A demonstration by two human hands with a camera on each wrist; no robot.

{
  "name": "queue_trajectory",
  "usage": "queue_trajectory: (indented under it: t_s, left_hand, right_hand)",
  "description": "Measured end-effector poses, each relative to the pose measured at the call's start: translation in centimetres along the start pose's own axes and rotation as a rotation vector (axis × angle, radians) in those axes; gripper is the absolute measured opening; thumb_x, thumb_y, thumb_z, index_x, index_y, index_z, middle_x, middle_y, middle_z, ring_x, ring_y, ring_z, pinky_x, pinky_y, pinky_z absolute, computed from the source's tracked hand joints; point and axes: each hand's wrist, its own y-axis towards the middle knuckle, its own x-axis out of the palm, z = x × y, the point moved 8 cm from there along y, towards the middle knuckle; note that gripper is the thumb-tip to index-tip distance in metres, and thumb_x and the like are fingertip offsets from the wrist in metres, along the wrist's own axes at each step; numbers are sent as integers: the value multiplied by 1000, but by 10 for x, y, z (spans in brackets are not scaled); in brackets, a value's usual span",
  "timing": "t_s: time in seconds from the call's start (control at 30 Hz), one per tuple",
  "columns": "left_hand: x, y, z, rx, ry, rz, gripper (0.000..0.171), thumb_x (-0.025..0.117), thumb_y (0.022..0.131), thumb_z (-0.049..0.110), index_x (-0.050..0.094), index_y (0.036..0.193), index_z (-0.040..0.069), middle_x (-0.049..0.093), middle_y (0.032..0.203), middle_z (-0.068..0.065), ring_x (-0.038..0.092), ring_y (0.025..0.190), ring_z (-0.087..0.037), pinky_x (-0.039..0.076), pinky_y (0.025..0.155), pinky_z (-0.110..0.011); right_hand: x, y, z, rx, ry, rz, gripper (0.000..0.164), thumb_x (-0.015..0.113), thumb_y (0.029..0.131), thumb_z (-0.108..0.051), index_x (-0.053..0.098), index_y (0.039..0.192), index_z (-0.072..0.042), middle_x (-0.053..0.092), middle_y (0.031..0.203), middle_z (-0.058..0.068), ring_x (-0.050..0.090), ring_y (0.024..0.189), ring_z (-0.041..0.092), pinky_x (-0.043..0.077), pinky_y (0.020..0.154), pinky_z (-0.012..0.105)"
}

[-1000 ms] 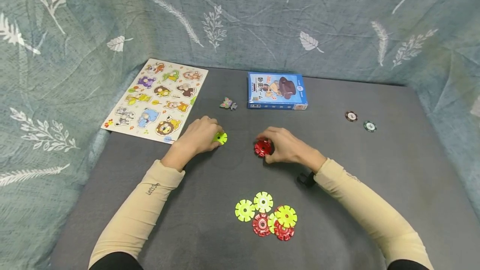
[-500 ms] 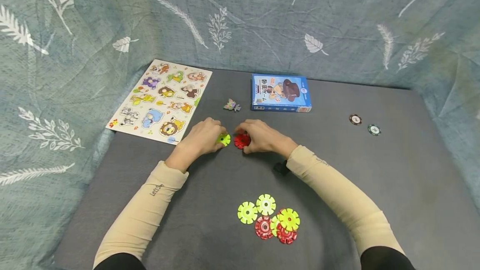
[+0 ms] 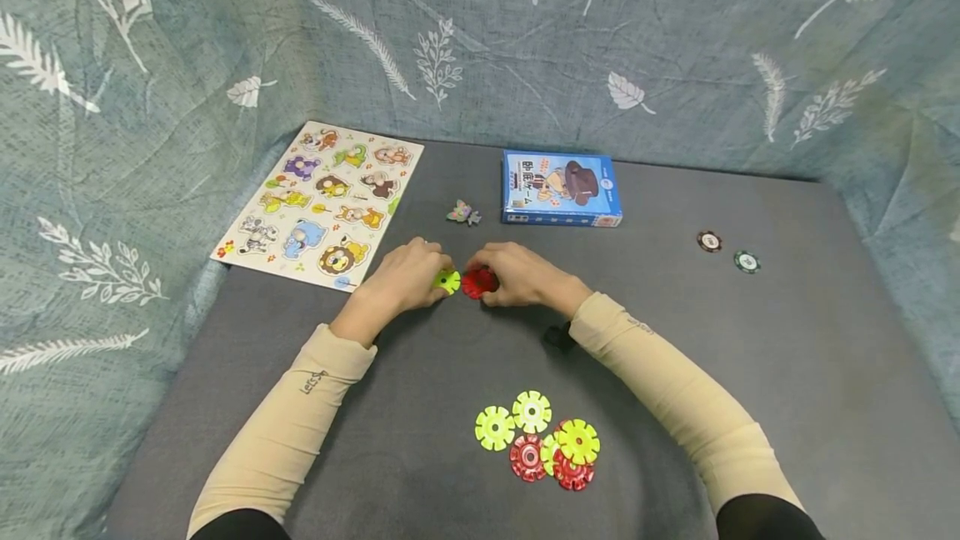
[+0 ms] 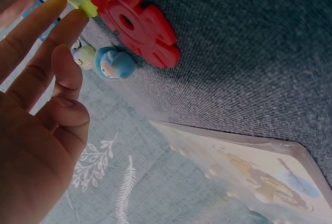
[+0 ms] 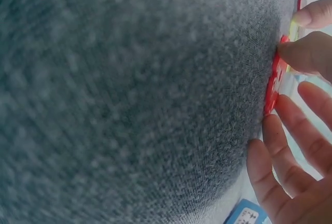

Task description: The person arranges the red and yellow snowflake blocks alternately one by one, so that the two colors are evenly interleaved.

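Observation:
My left hand (image 3: 411, 275) pinches a yellow-green notched interlocking disc (image 3: 447, 282) near the table's middle. In the left wrist view, a red notched disc (image 4: 136, 22) meets the yellow-green one below my palm; the hand hides it from the head view. My right hand (image 3: 521, 275) holds another red notched disc (image 3: 478, 282) between thumb and fingers, its edge right at the yellow-green disc. In the right wrist view this red disc (image 5: 275, 81) stands tilted at the cloth. Nearer the person lie loose yellow-green discs (image 3: 495, 428) and red discs (image 3: 528, 457), some overlapping.
An animal puzzle board (image 3: 318, 207) lies left of my left hand. Behind the hands are a small figurine (image 3: 463, 212) and a blue box (image 3: 562, 188). A brown poker chip (image 3: 709, 242) and a green poker chip (image 3: 747, 262) lie at the right. Patterned cloth (image 3: 525, 48) hangs behind.
My right hand has moved left with its red disc, up to the yellow-green disc in my left hand. The left hand has stayed nearly in place.

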Motion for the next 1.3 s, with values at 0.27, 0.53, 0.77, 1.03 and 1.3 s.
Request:
queue_trajectory:
  t_s: [0.27, 0.53, 0.77, 1.03, 1.3]
  left_hand:
    - [-1, -1, 1, 5, 1, 2, 32, 76, 82, 25, 72, 109, 10, 66, 99, -7, 57, 87, -25, 51, 73, -40]
    - [0, -1, 5, 4, 6, -10, 32, 76, 83, 24, 71, 110, 9, 66, 100, -8, 58, 89, -26, 51, 75, -41]
    - [-1, 1, 6, -1, 16, -7, 30, 76, 83, 23, 71, 109, 9, 66, 100, -8, 60, 96, -30, 52, 77, -43]
    - [-3, 0, 7, 10, 24, 22, 29, 77, 81, 22, 71, 107, 8, 66, 99, -9, 61, 92, -31, 53, 73, -44]
    - [-2, 0, 7, 16, 11, 17, 30, 76, 82, 21, 71, 108, 7, 66, 101, -10, 61, 93, -31, 52, 75, -43]
  right_hand:
    - [0, -3, 0, -39, -35, -6, 40, 70, 86, -23, 64, 123, -12, 65, 116, 4, 59, 97, 16, 50, 86, 32]
    - [1, -7, -1, -60, -54, -8, 38, 69, 88, -26, 63, 124, -14, 63, 120, 4, 60, 103, 17, 50, 89, 34]
    - [-4, -13, 0, -52, -68, -6, 37, 66, 91, -29, 63, 125, -17, 61, 124, 2, 60, 109, 17, 50, 93, 36]
    - [-12, -31, 10, -33, -87, 42, 35, 66, 91, -30, 65, 123, -15, 64, 122, 2, 60, 113, 20, 49, 96, 38]
    - [-18, -67, 20, -45, -91, 104, 29, 64, 93, -27, 67, 118, -14, 66, 117, 2, 63, 109, 20, 50, 93, 39]
